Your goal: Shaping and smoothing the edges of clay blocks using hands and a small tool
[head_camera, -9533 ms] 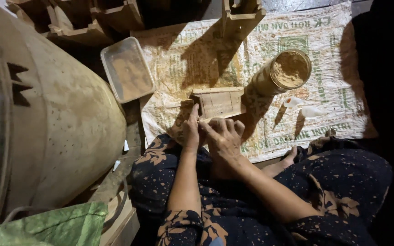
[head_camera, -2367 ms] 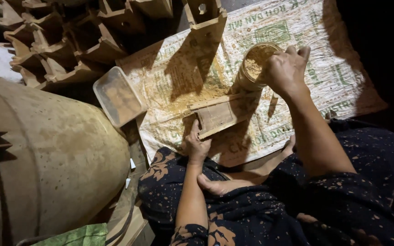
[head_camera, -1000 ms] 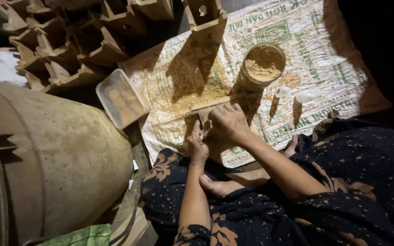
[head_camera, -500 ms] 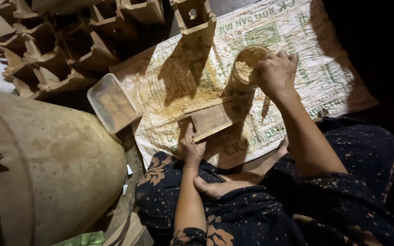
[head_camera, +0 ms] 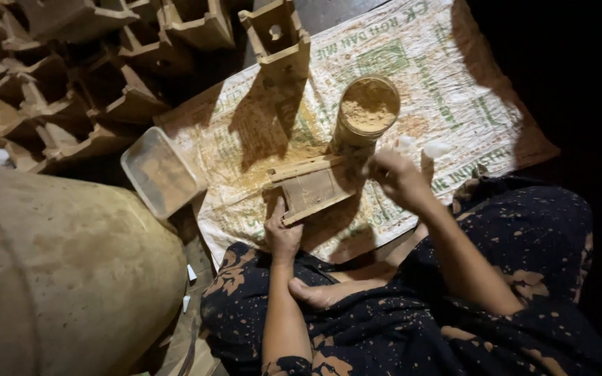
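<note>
Flat wooden mould (head_camera: 313, 189), left hand (head_camera: 281, 235) steadying, powder-filled round jar (head_camera: 366, 111)

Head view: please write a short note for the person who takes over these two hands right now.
Left hand: it rests on the near corner of the small wooden mould and pins it flat on the printed sack.
Right hand: raised just right of the mould, fingers curled; whether it holds powder cannot be seen.
Things: a round container of tan powder stands right behind the mould. A flat plastic tray lies to the left, and stacked wooden moulds lie beyond it.
Done: loose powder lies on the sack behind the mould.
Left: the mould's face looks bare, so filling seems not done.
</note>
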